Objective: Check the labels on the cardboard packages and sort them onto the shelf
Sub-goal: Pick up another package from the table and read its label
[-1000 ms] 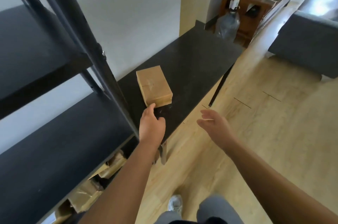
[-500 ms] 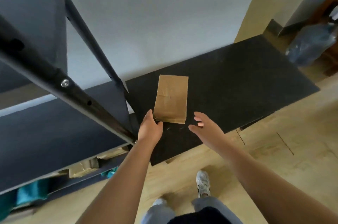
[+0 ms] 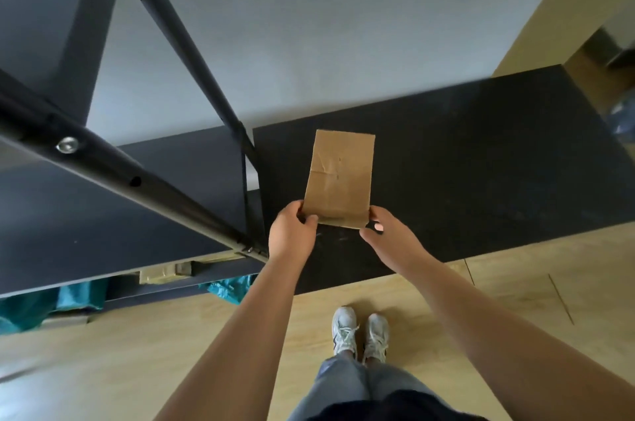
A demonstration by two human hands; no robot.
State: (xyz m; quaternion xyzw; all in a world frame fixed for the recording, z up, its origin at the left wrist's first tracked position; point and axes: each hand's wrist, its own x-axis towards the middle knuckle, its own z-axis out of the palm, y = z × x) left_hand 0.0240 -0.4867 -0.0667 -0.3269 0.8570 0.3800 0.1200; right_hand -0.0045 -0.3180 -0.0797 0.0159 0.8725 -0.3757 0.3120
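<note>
Both hands close on the near end of the package on the desk.

The package lies flat on the dark desk, just right of the shelf, its long axis running straight away from the person toward the wall. The left hand pinches the near left corner, thumb on top and fingers curled at the edge; the right hand grips the near right corner the same way. Each hand is partly closed on the cardboard, neither one nearer than the other. No label shows on the upper face, so I judge it must be lifted and turned to find one. The far end is free, and the shelf boards sit to the left, so the carry would swing that way.
</note>
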